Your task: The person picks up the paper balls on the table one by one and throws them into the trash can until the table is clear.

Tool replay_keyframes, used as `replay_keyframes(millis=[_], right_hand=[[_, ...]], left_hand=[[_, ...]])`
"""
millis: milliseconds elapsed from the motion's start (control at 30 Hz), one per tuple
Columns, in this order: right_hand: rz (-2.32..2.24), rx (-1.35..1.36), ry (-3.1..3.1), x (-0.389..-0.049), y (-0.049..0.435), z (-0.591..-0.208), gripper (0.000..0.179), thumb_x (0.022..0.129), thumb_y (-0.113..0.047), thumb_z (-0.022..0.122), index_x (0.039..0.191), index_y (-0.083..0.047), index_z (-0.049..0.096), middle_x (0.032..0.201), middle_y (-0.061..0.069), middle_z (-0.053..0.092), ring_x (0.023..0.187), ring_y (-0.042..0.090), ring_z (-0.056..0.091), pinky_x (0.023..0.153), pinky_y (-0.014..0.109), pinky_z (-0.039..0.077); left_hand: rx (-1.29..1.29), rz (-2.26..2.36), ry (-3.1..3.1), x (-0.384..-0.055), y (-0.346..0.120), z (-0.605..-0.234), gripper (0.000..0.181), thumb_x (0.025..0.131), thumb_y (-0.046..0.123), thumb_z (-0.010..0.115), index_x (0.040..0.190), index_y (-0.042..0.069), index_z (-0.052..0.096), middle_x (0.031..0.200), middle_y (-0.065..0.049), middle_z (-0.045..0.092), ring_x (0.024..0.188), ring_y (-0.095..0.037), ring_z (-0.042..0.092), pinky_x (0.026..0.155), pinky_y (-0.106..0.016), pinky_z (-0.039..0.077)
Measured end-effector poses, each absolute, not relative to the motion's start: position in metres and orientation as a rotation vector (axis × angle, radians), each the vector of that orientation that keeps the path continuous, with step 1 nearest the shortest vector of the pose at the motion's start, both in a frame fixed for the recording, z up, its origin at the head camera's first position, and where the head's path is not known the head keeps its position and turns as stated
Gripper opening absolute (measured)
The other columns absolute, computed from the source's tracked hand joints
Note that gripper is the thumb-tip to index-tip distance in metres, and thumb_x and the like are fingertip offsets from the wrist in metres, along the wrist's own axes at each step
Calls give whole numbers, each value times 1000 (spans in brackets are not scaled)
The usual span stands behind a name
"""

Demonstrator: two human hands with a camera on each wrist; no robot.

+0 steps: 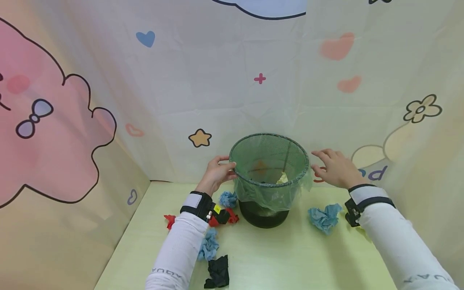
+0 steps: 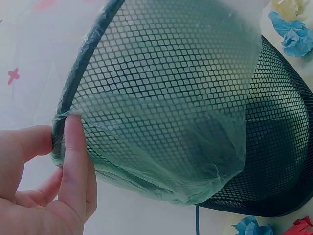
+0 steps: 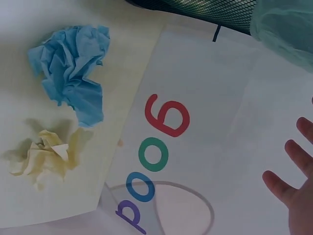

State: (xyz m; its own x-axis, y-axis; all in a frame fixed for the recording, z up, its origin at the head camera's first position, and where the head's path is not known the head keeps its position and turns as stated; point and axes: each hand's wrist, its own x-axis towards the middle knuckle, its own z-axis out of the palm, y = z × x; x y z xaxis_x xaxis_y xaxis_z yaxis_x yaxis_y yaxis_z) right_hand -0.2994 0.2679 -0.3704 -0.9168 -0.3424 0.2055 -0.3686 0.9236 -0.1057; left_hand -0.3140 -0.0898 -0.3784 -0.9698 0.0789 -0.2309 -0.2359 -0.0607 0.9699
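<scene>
A dark mesh wastebasket (image 1: 264,217) stands on the pale table, lined with a thin green plastic bag (image 1: 266,197) folded over its rim. My left hand (image 1: 216,174) pinches the left side of that rim; in the left wrist view its fingers (image 2: 75,161) lie over the bag's outside. Right of the rim, my right hand (image 1: 337,167) hovers in the air with fingers spread and holds nothing. Through the basket's mouth shows a crumpled yellow paper (image 1: 282,178).
Blue crumpled paper (image 1: 324,217) lies right of the basket, with a pale yellow ball (image 3: 46,156) near it. On the left are more blue paper (image 1: 208,245), red scraps (image 1: 169,220) and a black piece (image 1: 218,272). A printed curtain (image 1: 217,80) hangs behind the table.
</scene>
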Motion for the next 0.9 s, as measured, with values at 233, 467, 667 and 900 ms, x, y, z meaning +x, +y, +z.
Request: replay_keyframes(millis=[233,467,667,900], right_hand=[[248,528,-2932,-294,271,-400,52,94,-36,47,136,-7,41,130,22,43,117,50,37,82,63,41],[257,500,-2974,-282,272,-440,58,90,-41,52,135,-6,42,132,26,41,117,53,36,80,66,42],[256,479,-2980,-273,272,-474,62,87,-45,57,133,-5,45,135,25,38,126,51,26,80,71,38],[284,415,-3019,-264,274,-495,65,85,-45,59,136,-10,41,141,22,32,128,53,20,80,76,32]], left_hand=[[-172,2146,1977,-315,-91,-378,40,90,11,59,127,9,44,95,-11,56,68,-16,60,65,-24,55],[-167,2147,1986,-314,-92,-379,41,90,10,59,127,8,44,97,-11,54,69,-16,60,66,-25,55],[-174,2134,1995,-314,-91,-378,40,90,11,59,127,9,44,96,-11,55,71,-17,60,66,-24,55],[-168,2131,2002,-313,-90,-378,40,90,12,60,127,9,44,97,-11,55,73,-18,60,67,-25,55]])
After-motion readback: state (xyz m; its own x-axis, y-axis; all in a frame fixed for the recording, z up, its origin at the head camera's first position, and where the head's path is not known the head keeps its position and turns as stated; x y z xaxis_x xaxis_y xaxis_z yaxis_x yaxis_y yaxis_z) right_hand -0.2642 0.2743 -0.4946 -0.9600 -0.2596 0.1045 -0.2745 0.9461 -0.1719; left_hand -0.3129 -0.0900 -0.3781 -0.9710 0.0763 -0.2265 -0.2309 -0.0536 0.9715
